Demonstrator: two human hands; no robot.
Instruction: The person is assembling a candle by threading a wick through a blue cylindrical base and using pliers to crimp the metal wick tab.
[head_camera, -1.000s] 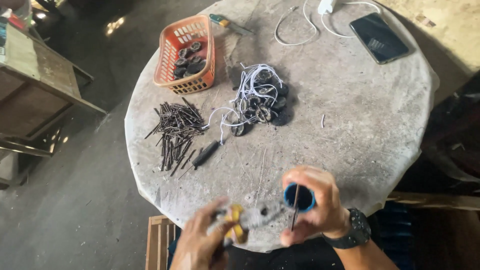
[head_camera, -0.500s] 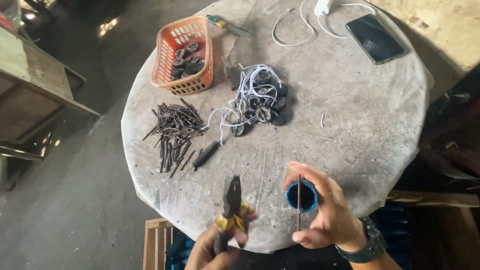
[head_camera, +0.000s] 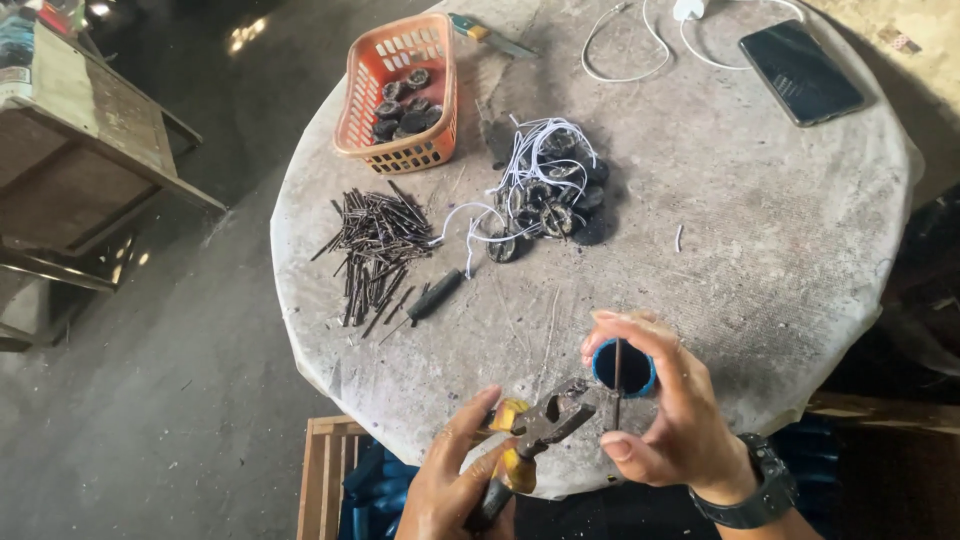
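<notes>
Gripping yellow-handled pliers (head_camera: 535, 435), left hand (head_camera: 455, 490); right hand (head_camera: 665, 410) pinching thin dark rod (head_camera: 617, 385).

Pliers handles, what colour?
Yellow, on the pliers held in the left hand. The head view shows them.

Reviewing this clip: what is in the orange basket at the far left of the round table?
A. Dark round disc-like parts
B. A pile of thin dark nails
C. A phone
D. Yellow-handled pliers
A. The orange basket holds several dark round parts; the nails lie loose on the table, the phone rests at the far right, and the left hand grips the pliers.
</notes>
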